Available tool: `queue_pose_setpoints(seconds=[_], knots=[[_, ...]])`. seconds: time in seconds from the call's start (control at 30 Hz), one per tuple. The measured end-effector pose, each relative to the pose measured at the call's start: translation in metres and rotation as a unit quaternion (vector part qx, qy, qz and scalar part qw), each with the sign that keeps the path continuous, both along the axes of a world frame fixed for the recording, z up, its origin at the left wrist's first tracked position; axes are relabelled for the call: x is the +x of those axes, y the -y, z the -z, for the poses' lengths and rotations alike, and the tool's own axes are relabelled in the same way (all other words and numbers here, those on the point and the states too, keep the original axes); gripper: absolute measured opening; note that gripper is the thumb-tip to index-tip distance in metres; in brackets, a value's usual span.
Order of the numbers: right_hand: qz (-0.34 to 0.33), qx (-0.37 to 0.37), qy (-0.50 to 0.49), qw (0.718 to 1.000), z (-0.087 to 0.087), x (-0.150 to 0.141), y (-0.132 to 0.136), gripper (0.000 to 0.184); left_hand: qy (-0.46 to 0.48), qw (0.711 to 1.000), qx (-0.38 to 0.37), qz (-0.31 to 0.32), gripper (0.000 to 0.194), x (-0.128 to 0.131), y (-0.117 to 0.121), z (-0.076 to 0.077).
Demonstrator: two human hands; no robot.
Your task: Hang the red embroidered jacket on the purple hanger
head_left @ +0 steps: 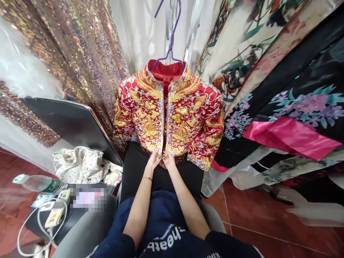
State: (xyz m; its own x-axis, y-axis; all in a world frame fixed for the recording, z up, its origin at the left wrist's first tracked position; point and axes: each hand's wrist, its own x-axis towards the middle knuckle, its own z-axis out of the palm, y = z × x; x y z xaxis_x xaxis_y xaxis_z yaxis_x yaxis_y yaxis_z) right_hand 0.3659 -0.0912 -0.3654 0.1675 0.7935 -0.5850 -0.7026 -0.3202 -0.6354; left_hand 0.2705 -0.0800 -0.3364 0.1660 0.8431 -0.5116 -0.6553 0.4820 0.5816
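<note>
A red jacket (204,118) with gold and silver embroidery faces me, its short sleeves spread and its front parted down the middle. It hangs on a purple wire hanger (170,53) that passes through the stand-up collar. My left hand (154,159) pinches the lower corner of the left front panel. Close beside it, my right hand (169,161) pinches the lower corner of the right panel. A narrow gap separates the two edges, and the jacket's hem rests over black cloth (137,179) on my lap.
Sequinned fabric (80,46) hangs at left behind a black chair back (70,122). A dotted white cloth (77,166), a plastic bottle (40,183) and a power strip (56,215) with a white cable lie at lower left. Floral garments (292,96) crowd the right side.
</note>
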Motion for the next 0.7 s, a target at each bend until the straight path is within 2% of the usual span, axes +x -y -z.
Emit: queue_pose_setpoints(seconds=[0.1,0.33,0.7], knots=[[-0.007,0.015,0.004,1.000,0.0010,0.0008,0.0021,0.039,-0.007,1.000,0.008,0.023,0.015,-0.0011,0.0050,-0.0002],[-0.006,0.044,0.023,0.999,0.0054,-0.0001,0.0069,0.039,-0.035,0.999,0.033,0.020,0.024,-0.0002,0.0048,-0.0034],[0.051,0.068,0.043,0.995,0.0098,-0.0065,0.0100,0.030,-0.054,0.998,0.043,0.002,0.023,0.0011,0.0018,0.0027]])
